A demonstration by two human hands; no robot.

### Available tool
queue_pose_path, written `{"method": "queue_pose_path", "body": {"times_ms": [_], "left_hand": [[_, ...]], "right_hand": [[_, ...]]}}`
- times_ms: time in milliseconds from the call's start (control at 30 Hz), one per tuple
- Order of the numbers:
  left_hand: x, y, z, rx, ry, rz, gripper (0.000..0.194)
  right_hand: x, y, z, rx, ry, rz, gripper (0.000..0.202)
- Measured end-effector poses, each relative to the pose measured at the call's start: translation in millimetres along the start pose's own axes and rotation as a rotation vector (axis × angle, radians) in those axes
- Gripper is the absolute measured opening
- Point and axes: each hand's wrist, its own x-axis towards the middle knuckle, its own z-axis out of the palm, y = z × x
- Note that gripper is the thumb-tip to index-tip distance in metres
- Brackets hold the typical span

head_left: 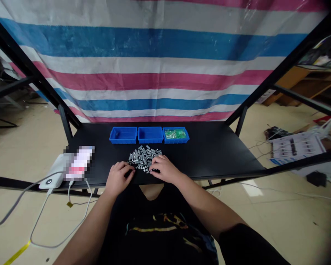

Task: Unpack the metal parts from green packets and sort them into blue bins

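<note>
The work seems early: parts [139, 156] lie heaped between the left hand [118, 178] and right hand [163, 169], grips unclear; beyond, the left bin [123, 141] holds little.

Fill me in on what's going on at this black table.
A person has both bare hands at a pile of small grey metallic parts on the black table. The left hand is at the pile's near left edge, the right hand at its right side; whether either grips a part is too small to tell. Behind the pile, three blue bins stand in a row, and the right one holds green pieces.
</note>
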Motion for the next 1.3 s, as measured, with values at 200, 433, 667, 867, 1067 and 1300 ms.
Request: {"method": "queue_pose_path", "body": {"times_ms": [200, 433, 667, 867, 1067, 1300], "left_hand": [[0, 1, -1.2, -0.014, 0.017, -0.016, 0.021], [0, 1, -1.2, -0.018, 0.028, -0.023, 0.018], [0, 0, 2.8, -0.011, 0.056, -0.034, 0.022], [1, -1, 6.7, -0.014, 0.086, -0.031, 0.017], [3, -6, -0.8, -0.112, 0.056, -0.018, 0.02], [61, 2, -38.4, -0.08, -0.309, -0.116, 0.013]], "right_hand": [[25, 7, -21, 0.247, -0.041, 0.123, 0.008], [54, 16, -26, 0.137, 0.525, 0.424, 0.025], [13, 26, -3, 0.027, 0.418, 0.462, 0.009], [-17, 42, 3, 0.1, 0.471, 0.504, 0.014], [-20, 45, 5, 0.21, 0.553, 0.526, 0.016], [-20, 44, 3, 0.23, 0.523, 0.498, 0.014]]}}
